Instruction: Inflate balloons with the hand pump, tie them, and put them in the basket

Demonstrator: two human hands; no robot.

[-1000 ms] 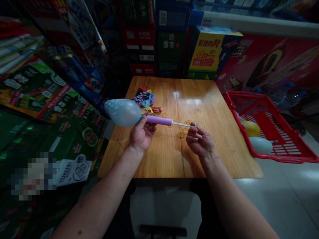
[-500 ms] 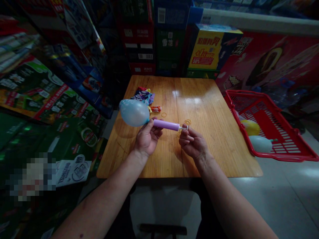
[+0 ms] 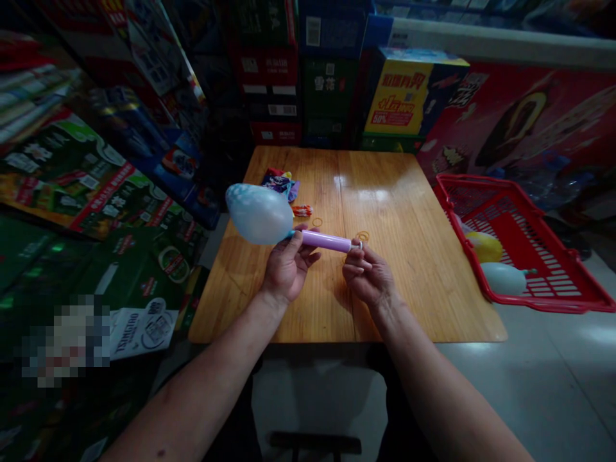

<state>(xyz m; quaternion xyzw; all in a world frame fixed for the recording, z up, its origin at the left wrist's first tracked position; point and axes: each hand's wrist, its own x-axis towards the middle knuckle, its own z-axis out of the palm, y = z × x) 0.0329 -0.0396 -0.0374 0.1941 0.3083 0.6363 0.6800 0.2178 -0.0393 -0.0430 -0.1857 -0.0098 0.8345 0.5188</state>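
Observation:
A light blue balloon (image 3: 260, 215), partly inflated, sits with its neck on the tip of a purple hand pump (image 3: 326, 241). My left hand (image 3: 287, 264) is closed where the balloon's neck meets the pump, the thumb pressing on top. At the pump's other end, my right hand (image 3: 368, 273) grips the white plunger handle (image 3: 359, 245), which is pushed close to the barrel. Behind the blue balloon lies a pile of flat balloons (image 3: 283, 185), and an orange patterned one (image 3: 303, 210) is beside it. Several rubber bands (image 3: 362, 236) lie beyond my right hand.
All this is above a wooden table (image 3: 423, 282). A red basket (image 3: 553, 301) at the right holds a yellow balloon (image 3: 484, 246) and a pale green balloon (image 3: 504, 278). Stacked drink cartons (image 3: 274, 64) stand behind the table, with more beer boxes (image 3: 120, 256) at the left.
The plunger has gone further into the pump as my right hand came slightly left. The blue balloon has grown larger. My left hand and the pump barrel have shifted slightly right.

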